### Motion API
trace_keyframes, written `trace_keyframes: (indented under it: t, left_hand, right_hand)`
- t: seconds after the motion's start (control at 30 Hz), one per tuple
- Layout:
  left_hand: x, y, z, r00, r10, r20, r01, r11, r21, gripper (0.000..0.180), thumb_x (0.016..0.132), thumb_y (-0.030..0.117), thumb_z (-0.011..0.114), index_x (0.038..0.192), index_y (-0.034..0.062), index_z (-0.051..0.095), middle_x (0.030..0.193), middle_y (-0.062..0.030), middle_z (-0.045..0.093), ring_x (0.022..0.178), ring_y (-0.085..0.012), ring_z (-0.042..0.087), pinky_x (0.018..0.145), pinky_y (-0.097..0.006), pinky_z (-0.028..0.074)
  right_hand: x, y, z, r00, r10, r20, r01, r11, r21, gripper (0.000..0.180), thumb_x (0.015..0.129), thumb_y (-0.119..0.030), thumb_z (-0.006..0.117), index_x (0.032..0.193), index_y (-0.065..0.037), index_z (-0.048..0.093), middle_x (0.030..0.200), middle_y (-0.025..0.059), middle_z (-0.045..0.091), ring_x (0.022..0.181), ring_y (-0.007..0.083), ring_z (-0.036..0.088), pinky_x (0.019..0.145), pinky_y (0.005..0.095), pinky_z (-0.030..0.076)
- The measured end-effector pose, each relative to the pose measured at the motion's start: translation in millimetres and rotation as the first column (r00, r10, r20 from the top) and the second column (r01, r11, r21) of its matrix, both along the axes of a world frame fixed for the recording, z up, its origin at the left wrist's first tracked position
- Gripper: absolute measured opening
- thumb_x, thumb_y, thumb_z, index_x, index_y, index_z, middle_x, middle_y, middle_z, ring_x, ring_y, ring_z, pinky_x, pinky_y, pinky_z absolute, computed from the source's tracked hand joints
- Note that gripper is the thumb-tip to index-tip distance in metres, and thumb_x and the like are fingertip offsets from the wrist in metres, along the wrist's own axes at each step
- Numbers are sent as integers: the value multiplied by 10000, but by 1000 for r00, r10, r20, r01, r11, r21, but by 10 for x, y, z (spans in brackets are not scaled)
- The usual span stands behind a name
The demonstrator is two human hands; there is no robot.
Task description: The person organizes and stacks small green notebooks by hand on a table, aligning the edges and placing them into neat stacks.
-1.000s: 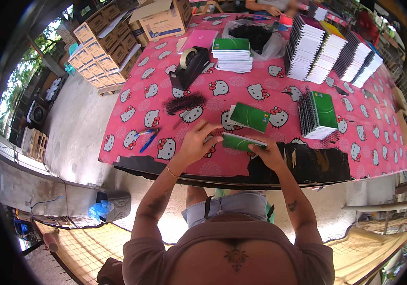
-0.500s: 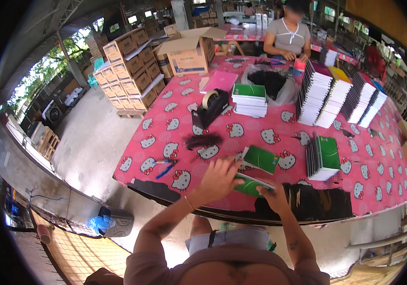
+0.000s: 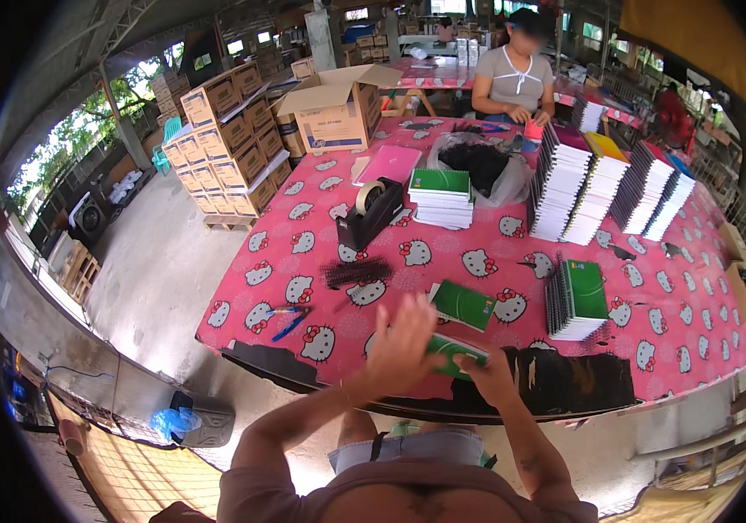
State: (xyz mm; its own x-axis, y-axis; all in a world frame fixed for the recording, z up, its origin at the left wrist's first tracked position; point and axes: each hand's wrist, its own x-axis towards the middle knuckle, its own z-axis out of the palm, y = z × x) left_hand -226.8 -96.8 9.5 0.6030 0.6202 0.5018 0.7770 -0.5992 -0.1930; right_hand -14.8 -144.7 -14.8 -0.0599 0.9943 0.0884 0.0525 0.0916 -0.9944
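Note:
A green notebook (image 3: 450, 352) is held at the table's near edge by my right hand (image 3: 490, 376), its thumb on the cover. Close to the notebook's left end, my left hand (image 3: 401, 349) is raised with fingers stretched out, slightly blurred, holding nothing I can see. Whether it touches the notebook is hard to make out. Just beyond lies another green notebook (image 3: 464, 304), flat on the pink table cover. Right of it stands a stack of green spiral notebooks (image 3: 579, 301). Loose black spiral bindings (image 3: 356, 273) lie to the left.
A tape dispenser (image 3: 373, 216), green notebooks (image 3: 441, 200) and a bag of black bindings (image 3: 478, 170) stand farther back. Tall notebook stacks (image 3: 560, 187) rise at the right. Blue-handled tools (image 3: 290, 324) lie left. Across the table sits a person (image 3: 517, 83); cartons (image 3: 329, 122) stand beyond.
My left hand has lifted from the held notebook and its fingers have straightened. My right hand still grips the notebook. The whole view has shifted slightly.

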Motion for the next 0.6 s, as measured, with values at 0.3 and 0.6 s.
trace_keyframes:
  t: [0.3, 0.6]
  left_hand:
    - [4, 75, 343, 996, 90, 9, -90, 996, 24, 865, 920, 636, 492, 1470, -26, 403, 1546, -213, 382, 1460, -369, 325, 1136, -614, 220]
    - [142, 52, 259, 1000, 0, 12, -1, 999, 45, 934, 861, 701, 499, 1474, 1, 412, 1541, -208, 395, 1446, -351, 352, 1137, -614, 239]
  right_hand:
    - [-94, 30, 34, 996, 91, 11, -90, 995, -38, 313, 945, -108, 669, 1241, -8, 652, 1014, 27, 710, 879, 78, 607, 789, 267, 507]
    - [-150, 34, -58, 996, 80, -41, -77, 996, 54, 414, 927, -45, 649, 1338, -32, 600, 1179, 86, 702, 1038, 104, 609, 920, 300, 489]
